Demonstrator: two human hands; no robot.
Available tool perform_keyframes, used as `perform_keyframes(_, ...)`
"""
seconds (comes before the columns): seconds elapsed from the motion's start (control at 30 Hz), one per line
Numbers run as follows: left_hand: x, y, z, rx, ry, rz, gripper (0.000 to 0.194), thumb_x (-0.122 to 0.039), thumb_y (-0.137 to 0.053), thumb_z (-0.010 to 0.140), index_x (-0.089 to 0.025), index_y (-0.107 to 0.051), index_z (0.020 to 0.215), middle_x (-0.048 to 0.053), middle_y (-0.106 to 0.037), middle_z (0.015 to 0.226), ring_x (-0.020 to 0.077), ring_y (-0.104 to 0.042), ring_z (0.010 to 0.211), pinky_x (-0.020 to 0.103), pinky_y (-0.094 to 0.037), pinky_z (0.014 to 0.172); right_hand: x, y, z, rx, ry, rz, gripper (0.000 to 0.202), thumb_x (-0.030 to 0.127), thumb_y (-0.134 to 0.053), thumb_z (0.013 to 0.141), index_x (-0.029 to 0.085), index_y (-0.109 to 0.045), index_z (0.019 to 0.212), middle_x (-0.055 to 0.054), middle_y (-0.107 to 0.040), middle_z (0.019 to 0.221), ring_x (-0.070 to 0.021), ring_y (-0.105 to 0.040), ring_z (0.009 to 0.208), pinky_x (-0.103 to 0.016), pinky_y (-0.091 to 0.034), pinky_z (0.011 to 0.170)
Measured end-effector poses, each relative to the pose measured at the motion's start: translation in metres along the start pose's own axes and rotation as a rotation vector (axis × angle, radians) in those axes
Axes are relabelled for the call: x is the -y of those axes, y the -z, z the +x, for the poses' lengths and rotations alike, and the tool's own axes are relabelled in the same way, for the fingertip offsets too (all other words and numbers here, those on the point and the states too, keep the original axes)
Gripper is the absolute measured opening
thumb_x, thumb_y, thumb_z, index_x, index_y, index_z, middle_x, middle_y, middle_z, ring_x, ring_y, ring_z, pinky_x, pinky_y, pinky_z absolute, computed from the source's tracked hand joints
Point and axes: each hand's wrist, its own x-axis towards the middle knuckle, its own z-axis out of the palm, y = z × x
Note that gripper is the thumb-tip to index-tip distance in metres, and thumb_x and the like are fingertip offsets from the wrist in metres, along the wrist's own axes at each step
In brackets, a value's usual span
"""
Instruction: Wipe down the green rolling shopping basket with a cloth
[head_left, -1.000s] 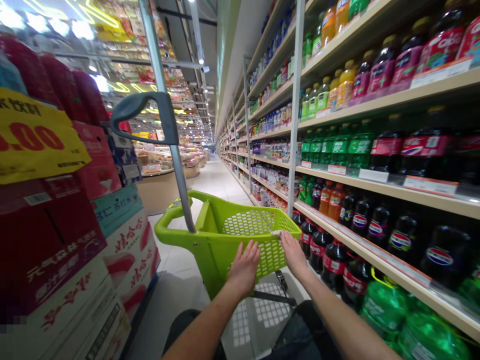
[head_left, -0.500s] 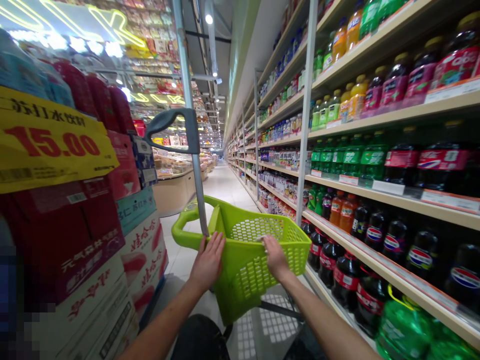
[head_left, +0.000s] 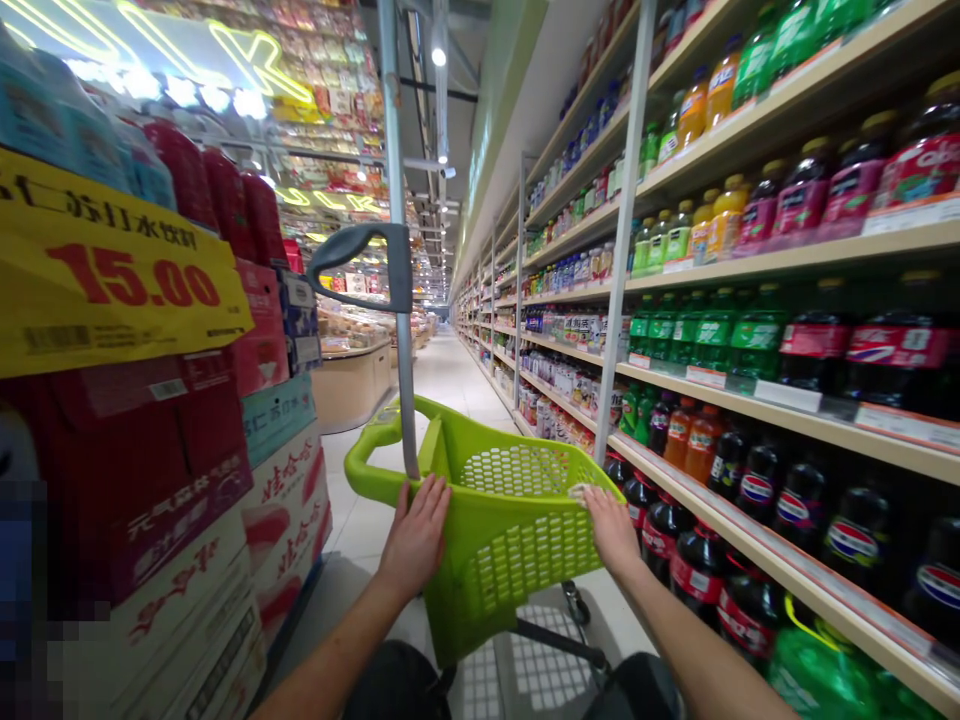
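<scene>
A green plastic shopping cart basket (head_left: 517, 550) with mesh sides stands before me, turned sideways. My left hand (head_left: 416, 530) rests on its near rim beside the grey pole (head_left: 405, 390), fingers extended over the edge. Near the basket's right corner, my right hand (head_left: 609, 525) bends its fingers over the rim and presses a small whitish cloth (head_left: 581, 492) against it. A dark grey loop handle (head_left: 364, 268) sits on the pole above. The part of the basket's interior that shows holds nothing.
Shelves of bottled drinks (head_left: 750, 385) line the right side, close to my right arm. Stacked drink cartons (head_left: 281, 490) with a yellow price sign (head_left: 120, 270) stand at left. A white tiled aisle (head_left: 457, 370) runs ahead past a display counter (head_left: 349, 385). A cart wheel (head_left: 576, 603) shows below.
My right hand has slid right along the basket rim with the cloth, to near the corner. My left hand stays in place. The view has shifted slightly.
</scene>
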Motion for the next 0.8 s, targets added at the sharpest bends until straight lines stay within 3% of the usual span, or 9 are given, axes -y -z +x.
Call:
perform_keyframes(0.07,-0.004,0.000,0.001,-0.004,0.008,0.000,0.052,-0.015,-0.041,0.071,-0.014,-0.046,0.123,0.008,-0.044,0.133,0.0243,-0.031,0.127,0.045,-0.010,0.109,0.017,-0.004,0.002,-0.022,0.013,0.019,0.053,-0.003,-0.027,0.072,0.011,-0.059,0.112,-0.016,-0.058,0.115,-0.0265,-0.050,0.111,-0.049,-0.041,0.088)
perform_keyframes(0.17,-0.003,0.002,0.000,-0.016,-0.014,0.001,0.052,-0.013,-0.040,0.071,-0.014,-0.046,0.122,0.009,-0.046,0.131,0.0246,-0.032,0.126,0.046,-0.011,0.108,0.079,-0.012,0.005,-0.025,0.169,0.083,0.059,-0.003,-0.032,0.067,0.016,-0.053,0.119,-0.007,-0.054,0.123,-0.0181,-0.045,0.117,-0.038,-0.039,0.096)
perform_keyframes(0.23,0.006,0.006,-0.003,-0.046,-0.034,0.004,0.051,-0.012,-0.038,0.072,-0.015,-0.046,0.122,0.008,-0.047,0.130,0.0230,-0.034,0.125,0.046,-0.011,0.108,0.111,-0.015,0.003,-0.067,0.329,0.164,0.066,-0.004,-0.032,0.064,0.015,-0.045,0.126,-0.005,-0.047,0.131,-0.0179,-0.037,0.123,-0.037,-0.036,0.099)
perform_keyframes(0.3,0.024,0.012,-0.004,-0.121,0.017,0.033,0.049,-0.012,-0.036,0.074,-0.015,-0.044,0.122,0.009,-0.046,0.131,0.0226,-0.035,0.125,0.047,-0.013,0.107,0.114,-0.016,-0.002,-0.088,0.380,0.201,0.068,-0.005,-0.031,0.065,0.016,-0.042,0.129,-0.005,-0.044,0.133,-0.0192,-0.034,0.125,-0.040,-0.036,0.099)
perform_keyframes(0.4,0.060,0.026,-0.002,-0.194,0.203,0.075,0.044,-0.018,-0.039,0.077,-0.016,-0.043,0.121,0.012,-0.047,0.129,0.0254,-0.037,0.123,0.050,-0.018,0.104,0.073,-0.019,-0.008,-0.069,0.199,0.174,0.062,-0.004,-0.028,0.069,0.017,-0.049,0.124,-0.008,-0.050,0.127,-0.0226,-0.041,0.121,-0.044,-0.039,0.095)
perform_keyframes(0.47,0.078,0.036,0.004,-0.100,0.238,0.048,0.038,-0.024,-0.045,0.076,-0.017,-0.048,0.114,0.011,-0.053,0.121,0.0263,-0.042,0.117,0.050,-0.024,0.101,0.046,-0.024,-0.007,-0.068,0.035,0.176,0.059,-0.003,-0.028,0.070,0.015,-0.053,0.120,-0.011,-0.052,0.124,-0.0243,-0.044,0.118,-0.046,-0.038,0.095)
perform_keyframes(0.53,0.088,0.044,0.010,0.024,0.214,0.010,0.031,-0.025,-0.051,0.073,-0.019,-0.054,0.104,0.008,-0.059,0.111,0.0258,-0.048,0.110,0.049,-0.026,0.100,0.043,-0.029,-0.004,-0.080,-0.048,0.237,0.057,-0.002,-0.029,0.070,0.013,-0.054,0.118,-0.012,-0.054,0.122,-0.0238,-0.046,0.116,-0.044,-0.038,0.097)
perform_keyframes(0.73,0.077,0.056,0.020,0.088,0.226,-0.012,0.021,-0.027,-0.057,0.071,-0.022,-0.058,0.091,0.005,-0.062,0.097,0.0248,-0.051,0.101,0.049,-0.021,0.100,0.138,-0.033,0.000,-0.137,0.149,0.564,0.065,-0.001,-0.032,0.065,0.015,-0.045,0.127,-0.008,-0.046,0.131,-0.0191,-0.035,0.125,-0.041,-0.031,0.104)
perform_keyframes(0.8,0.071,0.057,0.021,0.081,0.235,-0.007,0.020,-0.028,-0.057,0.070,-0.022,-0.058,0.090,0.005,-0.062,0.095,0.0245,-0.051,0.099,0.048,-0.021,0.100,0.151,-0.030,0.003,-0.125,0.172,0.628,0.068,-0.002,-0.033,0.062,0.014,-0.045,0.127,-0.008,-0.043,0.133,-0.0197,-0.031,0.127,-0.043,-0.027,0.106)
